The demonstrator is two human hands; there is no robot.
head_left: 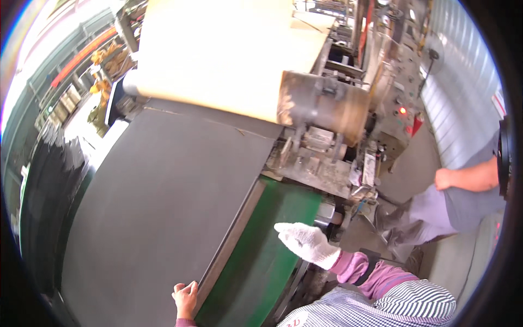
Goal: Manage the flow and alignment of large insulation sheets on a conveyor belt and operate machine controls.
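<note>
Big flat grey sheet (163,201), bare left hand (186,300) at its edge.
White-gloved right hand (306,242) is farther right; can't tell if either grips.

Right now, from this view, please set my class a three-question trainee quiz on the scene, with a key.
1. Multiple choice: which of the worker's hands wears a white glove? A) left only; B) right only; C) both.
2. True or false: the left hand is at the edge of the dark grey sheet.
3. Fill in the colour: the lit lamp on the control panel glows ____.

Key:
1. B, the right hand
2. True
3. red
</note>
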